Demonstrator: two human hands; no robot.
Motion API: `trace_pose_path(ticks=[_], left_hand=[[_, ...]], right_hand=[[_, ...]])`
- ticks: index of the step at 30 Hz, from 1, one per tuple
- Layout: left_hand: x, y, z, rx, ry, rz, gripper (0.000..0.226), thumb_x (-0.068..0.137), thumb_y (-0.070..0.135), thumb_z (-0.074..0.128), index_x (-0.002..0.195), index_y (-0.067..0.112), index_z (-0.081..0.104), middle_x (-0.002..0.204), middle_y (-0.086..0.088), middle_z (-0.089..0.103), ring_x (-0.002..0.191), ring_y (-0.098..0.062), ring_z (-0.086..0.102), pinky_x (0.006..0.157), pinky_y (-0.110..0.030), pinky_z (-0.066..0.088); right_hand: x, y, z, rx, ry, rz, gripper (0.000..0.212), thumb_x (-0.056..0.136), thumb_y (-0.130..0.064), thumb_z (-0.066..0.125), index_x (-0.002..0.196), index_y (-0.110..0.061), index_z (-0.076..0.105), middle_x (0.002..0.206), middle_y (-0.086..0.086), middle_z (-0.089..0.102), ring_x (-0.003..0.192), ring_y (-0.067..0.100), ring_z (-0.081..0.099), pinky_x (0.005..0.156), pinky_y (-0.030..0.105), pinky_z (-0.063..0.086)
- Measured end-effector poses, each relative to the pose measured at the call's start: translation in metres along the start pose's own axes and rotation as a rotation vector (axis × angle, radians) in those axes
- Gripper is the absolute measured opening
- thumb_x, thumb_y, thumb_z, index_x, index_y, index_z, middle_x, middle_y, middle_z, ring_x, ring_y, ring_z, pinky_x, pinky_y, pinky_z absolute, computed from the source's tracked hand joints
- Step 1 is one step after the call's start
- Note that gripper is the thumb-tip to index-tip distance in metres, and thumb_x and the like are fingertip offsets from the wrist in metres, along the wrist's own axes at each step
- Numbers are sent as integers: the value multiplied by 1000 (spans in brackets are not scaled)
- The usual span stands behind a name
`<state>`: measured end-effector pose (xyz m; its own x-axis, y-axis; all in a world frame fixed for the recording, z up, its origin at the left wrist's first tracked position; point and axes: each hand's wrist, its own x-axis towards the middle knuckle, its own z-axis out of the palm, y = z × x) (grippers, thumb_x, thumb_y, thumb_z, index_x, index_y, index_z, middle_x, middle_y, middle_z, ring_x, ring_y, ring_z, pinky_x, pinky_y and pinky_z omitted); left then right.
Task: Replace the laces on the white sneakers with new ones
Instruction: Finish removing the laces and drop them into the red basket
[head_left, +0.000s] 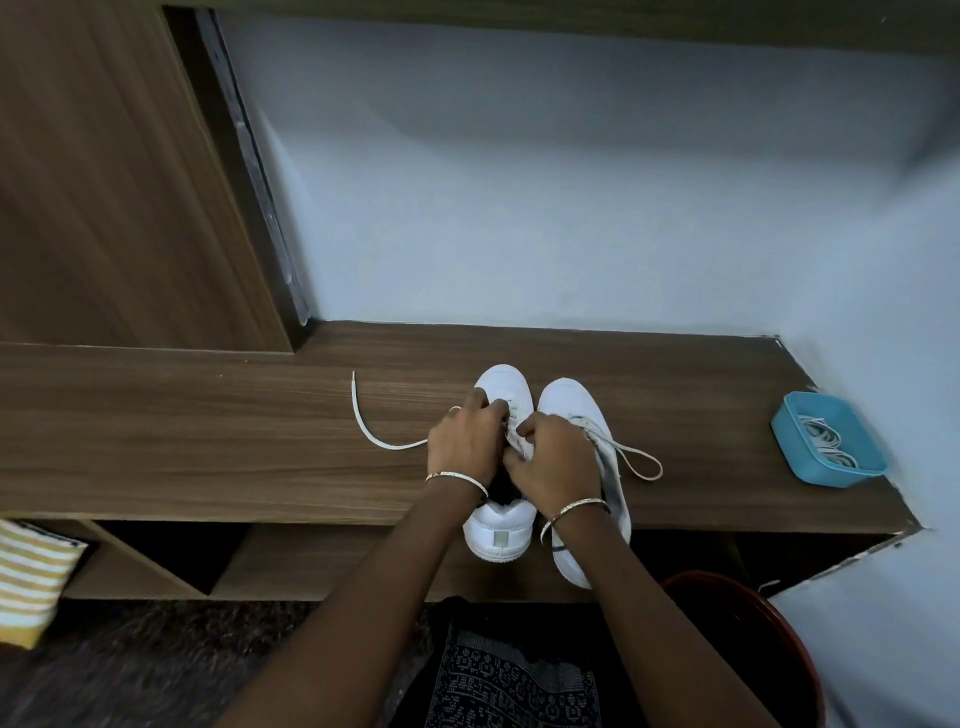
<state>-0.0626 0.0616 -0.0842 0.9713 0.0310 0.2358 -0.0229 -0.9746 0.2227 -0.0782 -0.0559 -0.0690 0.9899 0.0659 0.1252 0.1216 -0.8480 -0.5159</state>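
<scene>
Near the front edge of the wooden bench top (208, 441), I am bending over the left white sneaker (505, 387). My left hand (465, 441) is pinching its lace (363, 423), which is trailing leftward, and my right hand (556, 462) is gripping the tongue (521, 446). Coiled laces (823, 434) are lying in the blue tray (795, 415) by the right edge.

White sneakers (506, 400), blue tray (826, 441)

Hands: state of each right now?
Left hand: gripping the sneaker's lace, whose loose end trails left.
Right hand: pinching that sneaker's lacing; lace or tongue, cannot tell.
</scene>
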Motion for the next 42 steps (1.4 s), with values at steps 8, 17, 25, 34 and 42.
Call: trace_pose_path(ticks=[8,17,25,34,42], left_hand=[[12,-9,10,-410,23,-215,5,82,31,67,85,28,69,87,9,70,83,-19,64,69,-30,48],[16,-14,15,-1384,-28,-548,20,93,-4,57,82,12,58,77,-5,60,68,-14,56,66,-22,48],[11,-39,9,-1015,-28,-186,23,90,21,44,80,28,63,83,4,64,78,-25,54,74,-38,41],[11,-12,-7,214,-11,341,24,74,36,56,94,28,69,105,5,66,95,-26,62,81,-38,38],[11,-21,-1,-122,142,38,9,82,26,67,73,25,68,75,9,68,70,-15,59,75,-35,39]], right_hand=[[0,0,4,-146,0,96,16,91,-18,55,101,-9,61,100,12,68,99,34,61,75,34,40],[4,-2,9,-129,-31,141,13,91,-17,57,99,-7,59,102,13,67,99,32,60,71,33,34],[0,0,18,-89,33,183,16,92,-22,58,98,-7,60,100,12,69,97,32,62,74,34,39],[-7,-1,26,-96,100,141,15,96,-21,51,98,-9,59,94,12,70,92,33,64,69,34,34],[-9,3,25,-72,107,159,16,96,-19,52,102,-7,59,97,13,70,94,33,64,74,35,43]])
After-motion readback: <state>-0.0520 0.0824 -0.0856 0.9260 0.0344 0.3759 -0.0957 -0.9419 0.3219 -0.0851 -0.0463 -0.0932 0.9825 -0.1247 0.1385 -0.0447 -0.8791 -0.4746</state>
